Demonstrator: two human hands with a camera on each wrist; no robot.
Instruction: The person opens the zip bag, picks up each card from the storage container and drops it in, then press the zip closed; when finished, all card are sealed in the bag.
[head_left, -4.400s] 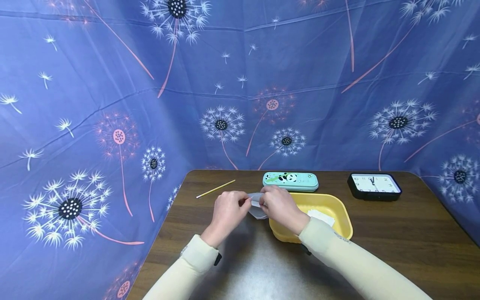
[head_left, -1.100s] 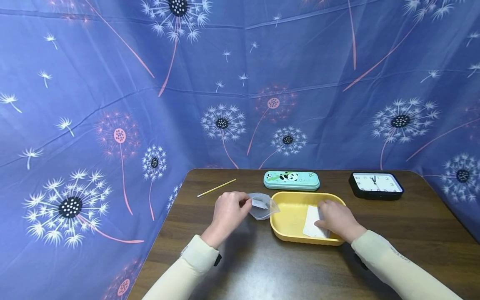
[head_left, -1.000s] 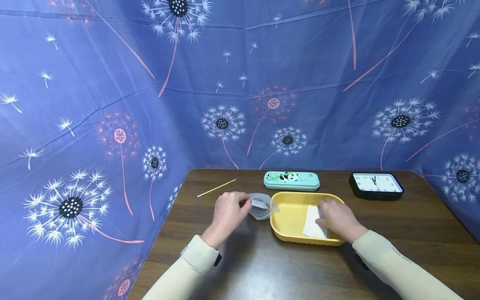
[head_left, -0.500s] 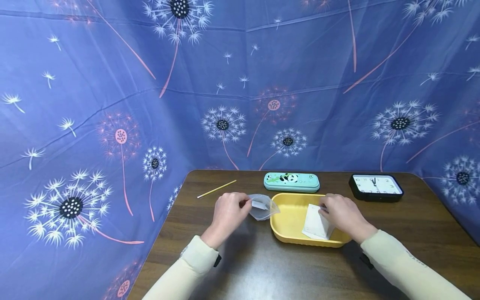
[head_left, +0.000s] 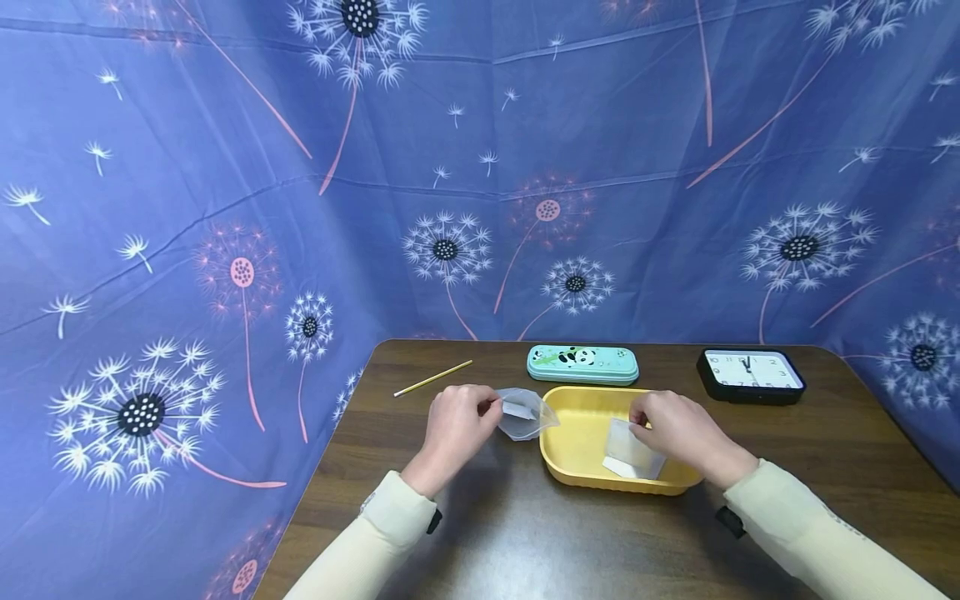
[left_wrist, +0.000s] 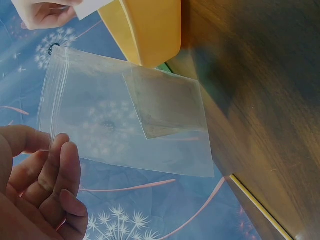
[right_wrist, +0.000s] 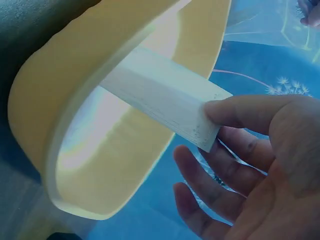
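My left hand (head_left: 457, 429) pinches the zip edge of a clear zip-top bag (left_wrist: 97, 107) between thumb and forefinger. Inside the bag, near its bottom end, lies a thin flat square piece (left_wrist: 167, 102), whitish in the head view. My right hand (head_left: 686, 433) pinches one end of a flat white piece of paper (right_wrist: 160, 95) with faint marks along its edge. That paper hangs tilted into the yellow tray (head_left: 570, 450), its lower end inside. From the head view I cannot tell whether more than one sheet is there.
Behind the tray lies a mint pencil case (head_left: 582, 365) with a panda print. A black-framed clock (head_left: 750, 375) stands at the back right. A yellow pencil (head_left: 432, 378) lies back left on the wooden table (head_left: 510, 533). Blue dandelion cloth (head_left: 637, 167) hangs behind.
My right hand moved from the bag to the tray and took hold of the white paper there. It has since lifted and tilted the paper. My left hand stays on the bag.
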